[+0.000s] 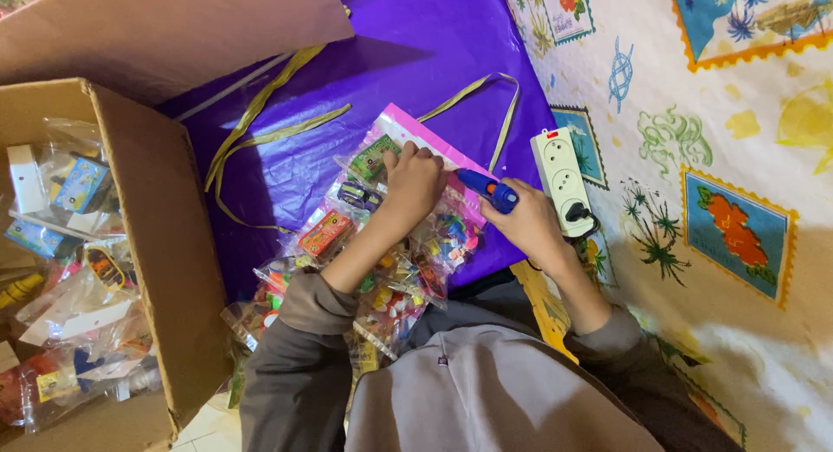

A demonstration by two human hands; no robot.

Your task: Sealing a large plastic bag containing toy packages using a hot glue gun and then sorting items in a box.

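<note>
A person's left hand (415,181) presses curled fingers onto a pink card (408,140) hung with clear toy packets (347,211), on purple wrapping paper (416,44). The right hand (526,222) grips a blue glue gun (488,188), nozzle just beside the left fingertips. A white power strip (560,170) lies beyond the right knuckles; a cardboard box (165,235) of bagged toys stands left.

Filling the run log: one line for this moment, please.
left hand: pressing pink backing card | right hand: holding blue glue gun | nozzle: at card
</note>
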